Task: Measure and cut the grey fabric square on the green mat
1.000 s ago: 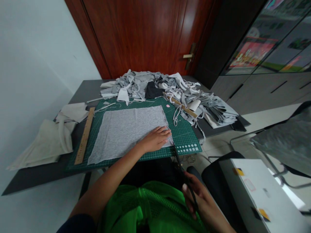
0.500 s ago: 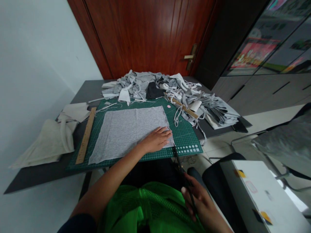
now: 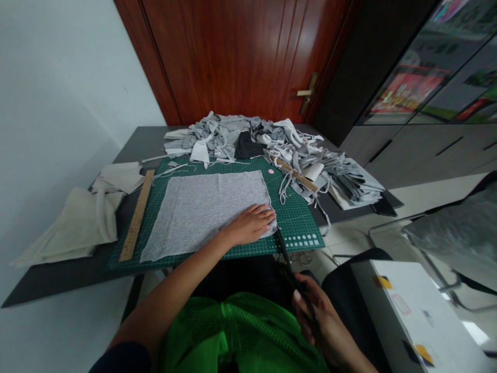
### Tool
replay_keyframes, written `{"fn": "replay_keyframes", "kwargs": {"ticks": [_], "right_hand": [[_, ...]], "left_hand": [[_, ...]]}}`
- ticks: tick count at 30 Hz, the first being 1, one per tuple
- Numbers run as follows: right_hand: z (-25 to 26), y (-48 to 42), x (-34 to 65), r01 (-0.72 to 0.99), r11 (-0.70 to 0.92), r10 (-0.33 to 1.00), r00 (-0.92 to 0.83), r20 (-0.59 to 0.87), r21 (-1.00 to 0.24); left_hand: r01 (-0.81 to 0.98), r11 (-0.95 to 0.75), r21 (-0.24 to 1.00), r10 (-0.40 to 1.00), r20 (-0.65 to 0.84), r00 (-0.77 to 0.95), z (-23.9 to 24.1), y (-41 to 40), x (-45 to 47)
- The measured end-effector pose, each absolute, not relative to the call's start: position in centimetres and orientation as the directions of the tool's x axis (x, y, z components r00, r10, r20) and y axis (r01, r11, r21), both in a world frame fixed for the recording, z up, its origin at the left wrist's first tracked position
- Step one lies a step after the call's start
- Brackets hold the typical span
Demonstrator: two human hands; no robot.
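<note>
A grey fabric sheet (image 3: 202, 207) lies flat on a green cutting mat (image 3: 298, 217). My left hand (image 3: 250, 224) rests palm down on the sheet's near right corner, fingers stretched out flat. My right hand (image 3: 322, 324) is closed round the handles of black scissors (image 3: 287, 261), below the table edge. The scissor blades point up at the fabric's near right corner, just by my left fingertips.
A wooden ruler (image 3: 136, 215) lies along the mat's left side. Cream cloth (image 3: 77, 220) is heaped at the left. A pile of grey and white fabric scraps (image 3: 272, 145) covers the table's far and right part. A white box (image 3: 419, 311) stands at the right.
The view has shifted slightly. My right hand with the scissors has stayed near the fabric's corner; my left hand still presses the sheet.
</note>
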State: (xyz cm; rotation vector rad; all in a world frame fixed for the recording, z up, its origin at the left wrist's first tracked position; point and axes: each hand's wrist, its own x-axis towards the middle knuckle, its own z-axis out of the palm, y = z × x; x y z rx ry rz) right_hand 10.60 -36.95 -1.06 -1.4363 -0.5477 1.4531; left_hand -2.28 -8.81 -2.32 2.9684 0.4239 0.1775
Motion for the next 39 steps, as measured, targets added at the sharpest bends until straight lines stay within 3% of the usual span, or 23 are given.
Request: {"fn": "replay_keyframes", "kwargs": {"ticks": [12,24,30,39], "right_hand": [[-1.3,-38.2,10.7,-0.408,-0.435,0.825,0.176,-0.537,-0.803],[-1.7,-35.9,11.0,-0.308,-0.399,0.863,0.193,-0.467,-0.864],[-1.7,-35.3,10.7,-0.298,-0.390,0.851,0.245,-0.465,-0.871],[-2.0,-35.4,10.3,-0.238,-0.372,0.865,0.262,-0.428,-0.897]], "left_hand": [[0.275,-0.948,0.159,0.294,0.106,0.950,-2.1,-9.0,-2.4],[0.269,-0.946,0.181,0.294,0.127,0.947,-1.7,-9.3,-2.5],[0.374,-0.908,0.186,0.410,0.224,0.884,-2.5,-9.0,-2.3],[0.392,-0.911,0.126,0.409,0.158,0.899,-2.8,-9.1,-2.3]]}}
